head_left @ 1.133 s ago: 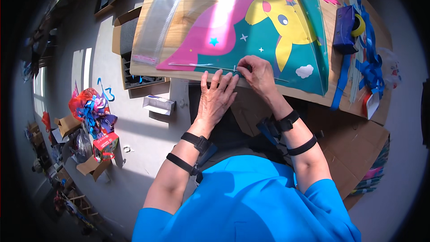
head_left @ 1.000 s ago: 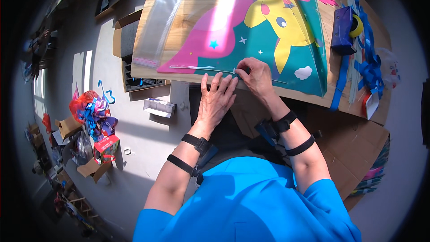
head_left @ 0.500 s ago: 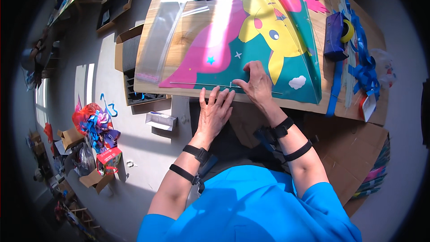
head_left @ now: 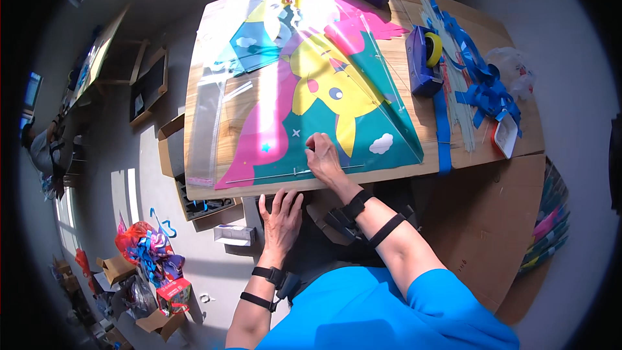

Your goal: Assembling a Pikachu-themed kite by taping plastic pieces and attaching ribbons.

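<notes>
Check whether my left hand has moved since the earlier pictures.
Yes: the left hand has drawn back toward you, fingertips now about at the table's near edge, no longer beyond it.

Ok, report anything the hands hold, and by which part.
No held thing shows: the left hand is open by the table; the right hand is curled over the printed sheet.

Sheet [head_left: 317, 113] left of ribbon [head_left: 487, 102]

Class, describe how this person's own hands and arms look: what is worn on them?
The left hand and right hand are gloveless. Each forearm wears two black straps, with dark boxy gear alongside. A bright blue short sleeve shows on the right arm.
</notes>
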`<act>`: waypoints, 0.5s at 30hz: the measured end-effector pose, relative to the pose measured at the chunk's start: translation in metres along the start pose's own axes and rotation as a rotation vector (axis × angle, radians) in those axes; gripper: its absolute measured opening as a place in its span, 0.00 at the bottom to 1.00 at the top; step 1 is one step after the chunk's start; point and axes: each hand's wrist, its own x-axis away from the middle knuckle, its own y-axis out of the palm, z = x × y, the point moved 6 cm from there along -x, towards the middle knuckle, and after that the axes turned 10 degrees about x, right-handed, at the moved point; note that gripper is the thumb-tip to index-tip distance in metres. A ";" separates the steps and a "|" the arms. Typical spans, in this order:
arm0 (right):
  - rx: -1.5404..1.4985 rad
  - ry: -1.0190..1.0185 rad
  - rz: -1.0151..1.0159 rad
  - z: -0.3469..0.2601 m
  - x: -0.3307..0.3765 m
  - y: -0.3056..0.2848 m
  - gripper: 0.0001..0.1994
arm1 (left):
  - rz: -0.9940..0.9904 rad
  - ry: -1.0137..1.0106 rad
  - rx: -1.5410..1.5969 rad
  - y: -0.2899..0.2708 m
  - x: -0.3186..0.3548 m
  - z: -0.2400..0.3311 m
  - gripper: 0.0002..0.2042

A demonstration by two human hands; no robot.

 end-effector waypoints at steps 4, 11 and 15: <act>-0.331 0.128 0.109 0.014 -0.009 -0.080 0.14 | -0.023 -0.125 0.107 -0.024 0.030 0.006 0.21; 0.067 0.418 0.492 0.186 -0.092 -0.270 0.14 | -0.127 0.025 0.314 -0.005 0.020 0.047 0.20; 0.012 0.662 0.198 0.237 -0.136 -0.276 0.16 | -0.164 0.102 0.425 0.004 -0.010 0.079 0.23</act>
